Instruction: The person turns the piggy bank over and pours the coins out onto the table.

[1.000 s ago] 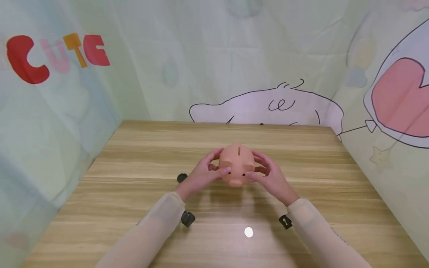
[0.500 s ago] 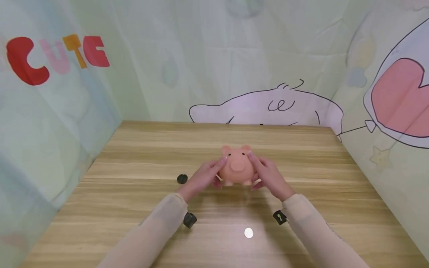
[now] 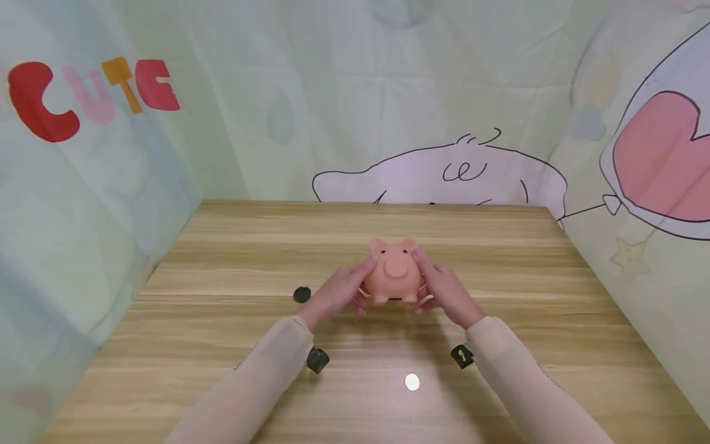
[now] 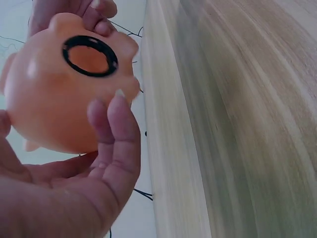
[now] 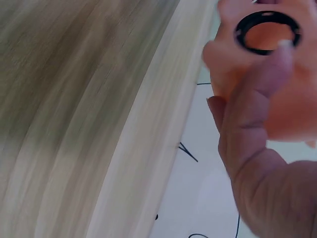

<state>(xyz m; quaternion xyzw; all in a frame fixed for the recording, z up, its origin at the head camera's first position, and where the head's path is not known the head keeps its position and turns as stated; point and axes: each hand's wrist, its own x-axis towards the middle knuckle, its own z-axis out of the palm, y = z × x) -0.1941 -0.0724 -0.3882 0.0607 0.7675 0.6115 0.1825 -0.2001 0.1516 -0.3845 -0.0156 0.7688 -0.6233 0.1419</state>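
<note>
A pink piggy bank (image 3: 395, 274) is held up above the wooden table, its snout towards me in the head view. My left hand (image 3: 339, 290) grips one side, thumb near the face and fingers curled underneath. On the opposite side, my right hand (image 3: 448, 293) grips it in the same way. Both wrist views look at its underside, where a black ring (image 4: 67, 58) surrounds a round hole with no cover in it. Left of my left hand, a small black round cap (image 3: 302, 295) lies on the table. The coin slot is out of sight.
The wood-grain table (image 3: 233, 246) ends at a printed cloth backdrop (image 3: 333, 92) behind and at both sides. A bright white round spot (image 3: 412, 382) shows on the tabletop between my forearms; whether it is an object or a reflection, I cannot tell.
The piggy bank has tipped back in both hands: its slotted top faced me a second ago, and now its face and feet do. The black cap has stayed in place.
</note>
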